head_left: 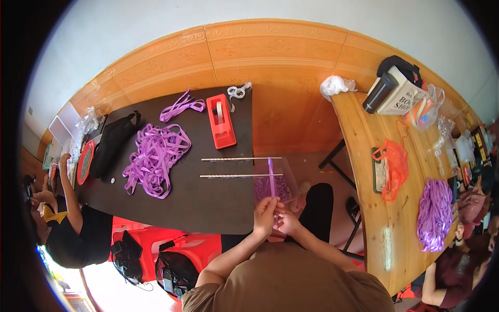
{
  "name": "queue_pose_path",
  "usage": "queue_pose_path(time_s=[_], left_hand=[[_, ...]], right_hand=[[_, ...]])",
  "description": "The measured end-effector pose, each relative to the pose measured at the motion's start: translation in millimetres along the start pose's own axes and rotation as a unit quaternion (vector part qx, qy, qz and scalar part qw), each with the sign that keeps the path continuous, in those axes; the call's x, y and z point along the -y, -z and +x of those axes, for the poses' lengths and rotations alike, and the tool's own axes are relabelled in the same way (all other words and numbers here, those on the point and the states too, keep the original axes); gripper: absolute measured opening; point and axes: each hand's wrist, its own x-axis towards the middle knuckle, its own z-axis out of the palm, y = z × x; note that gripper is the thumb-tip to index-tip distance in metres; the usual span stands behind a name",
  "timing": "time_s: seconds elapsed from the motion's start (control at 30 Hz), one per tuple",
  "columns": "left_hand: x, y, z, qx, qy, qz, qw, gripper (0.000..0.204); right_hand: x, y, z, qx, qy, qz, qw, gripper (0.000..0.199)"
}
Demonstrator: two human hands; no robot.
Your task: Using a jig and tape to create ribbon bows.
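Two thin pale rods lie across the right edge of the dark table, the far rod (241,158) and the near rod (228,176), their right ends jutting past it. From the far rod a flat purple ribbon (272,182) runs over the near one down to my hands. My left hand (266,214) is closed, pinching the ribbon's lower part. Close against it, my right hand (287,222) also has its fingers closed, with a bit of purple showing between the hands. Beneath the rod ends is a clear plastic bin (292,176) of small purple pieces.
On the dark table (197,200) are a tangled purple ribbon heap (156,156), a smaller bundle (181,107), a red tape dispenser (221,122) and scissors (237,92). A wooden table (384,229) at right holds a purple bundle (435,216) and an orange bag (394,169). People sit on both sides.
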Motion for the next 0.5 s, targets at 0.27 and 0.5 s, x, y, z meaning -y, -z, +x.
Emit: queue_pose_path(time_s=[0.27,0.5], left_hand=[[20.4,33.0,-36.6,0.052,-0.023,0.035,0.998,0.023],[17.2,64.5,-44.6,0.031,0.025,0.042,0.998,0.023]], right_hand=[[-3.2,-1.1,8.4,-0.046,0.034,-0.069,0.996,0.026],[-3.8,-22.2,-1.6,-0.059,0.08,-0.226,0.969,0.011]])
